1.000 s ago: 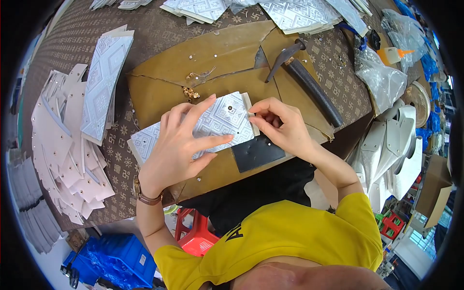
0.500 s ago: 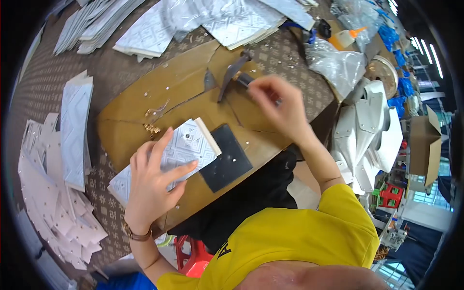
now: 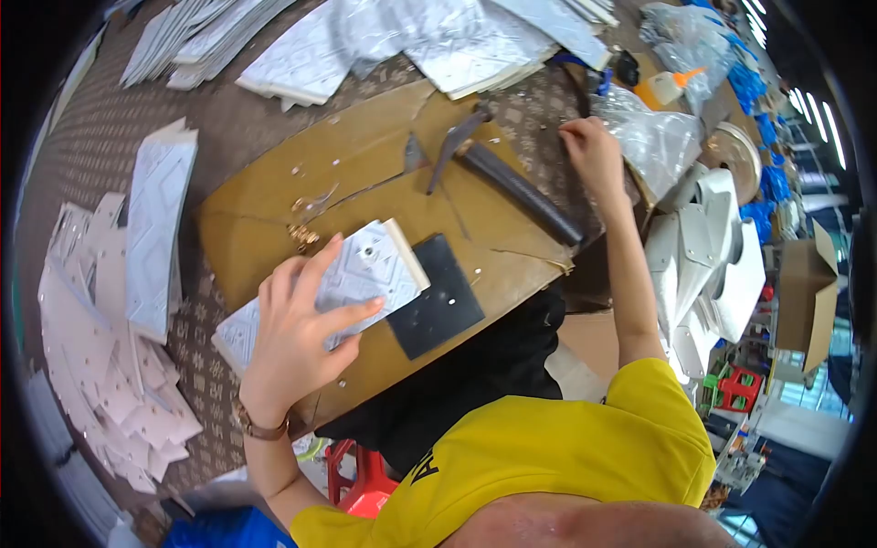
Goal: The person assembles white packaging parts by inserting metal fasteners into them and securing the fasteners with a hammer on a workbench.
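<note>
Two hands are at work by the brown board (image 3: 356, 155). The left hand (image 3: 297, 329) lies open and flat, pressing the white patterned panel (image 3: 365, 269) down on the near side of the board. A black square pad (image 3: 437, 310) lies on the board, just beside the panel's right end. The right hand (image 3: 594, 151) is past the board's far right corner, next to a clear plastic bag (image 3: 653, 137); its fingers bend down, and I cannot tell if they pinch anything. The hammer (image 3: 512, 183) lies on the board between both hands
</note>
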Demonstrator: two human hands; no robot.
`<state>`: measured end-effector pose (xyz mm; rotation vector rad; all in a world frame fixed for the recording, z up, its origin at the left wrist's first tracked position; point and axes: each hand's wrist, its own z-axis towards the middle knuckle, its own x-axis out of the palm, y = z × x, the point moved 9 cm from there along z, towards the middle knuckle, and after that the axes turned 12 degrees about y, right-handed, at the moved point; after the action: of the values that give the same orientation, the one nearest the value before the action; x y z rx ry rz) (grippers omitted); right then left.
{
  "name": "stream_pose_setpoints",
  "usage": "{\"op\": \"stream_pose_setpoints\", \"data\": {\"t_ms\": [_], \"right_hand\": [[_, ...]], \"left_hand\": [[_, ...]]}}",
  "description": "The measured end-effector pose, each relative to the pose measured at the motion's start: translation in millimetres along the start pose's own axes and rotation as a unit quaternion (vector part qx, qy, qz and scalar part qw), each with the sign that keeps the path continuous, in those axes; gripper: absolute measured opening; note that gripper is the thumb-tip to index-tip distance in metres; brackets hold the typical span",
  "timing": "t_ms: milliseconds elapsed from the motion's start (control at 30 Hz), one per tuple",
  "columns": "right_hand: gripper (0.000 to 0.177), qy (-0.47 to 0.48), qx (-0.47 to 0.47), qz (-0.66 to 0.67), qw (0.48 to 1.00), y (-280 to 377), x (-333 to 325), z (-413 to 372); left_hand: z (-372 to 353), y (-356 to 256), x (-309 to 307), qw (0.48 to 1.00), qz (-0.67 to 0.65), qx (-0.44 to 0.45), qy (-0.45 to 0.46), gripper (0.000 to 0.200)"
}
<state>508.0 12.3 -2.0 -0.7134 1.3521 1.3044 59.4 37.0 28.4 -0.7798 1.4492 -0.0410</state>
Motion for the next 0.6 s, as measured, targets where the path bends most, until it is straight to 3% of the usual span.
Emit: {"op": "stream_pose_setpoints", "data": {"t_ms": [133, 233, 333, 433, 600], "right_hand": [[0.009, -0.006, 0.0, 0.019, 1.0, 19.3, -3.6, 0.0], [0.008, -0.004, -0.042, 0.106, 0.993, 99.5, -26.3, -14.8], [0.015, 0.044, -0.252, 0.159, 0.953, 200.4, -20.8, -46.4], [0.017, 0.13, -0.353, 0.211, 0.902, 259.1, 10.0, -79.4], [0.021, 0.18, -0.4, 0.22, 0.871, 282.3, 39.3, -89.4]], "left_hand": [[-4.0, 1.8, -2.3, 1.0, 0.0, -0.019, -0.004, 0.051], [-5.1, 3.5, -0.2, 1.0, 0.003, -0.023, -0.007, 0.051], [-4.2, 1.9, 0.0, 1.0, 0.011, -0.015, -0.005, 0.051], [-3.1, 0.5, -1.2, 1.0, 0.017, -0.012, -0.007, 0.051], [-4.7, 2.3, -0.2, 1.0, 0.022, -0.018, -0.009, 0.051]]}}
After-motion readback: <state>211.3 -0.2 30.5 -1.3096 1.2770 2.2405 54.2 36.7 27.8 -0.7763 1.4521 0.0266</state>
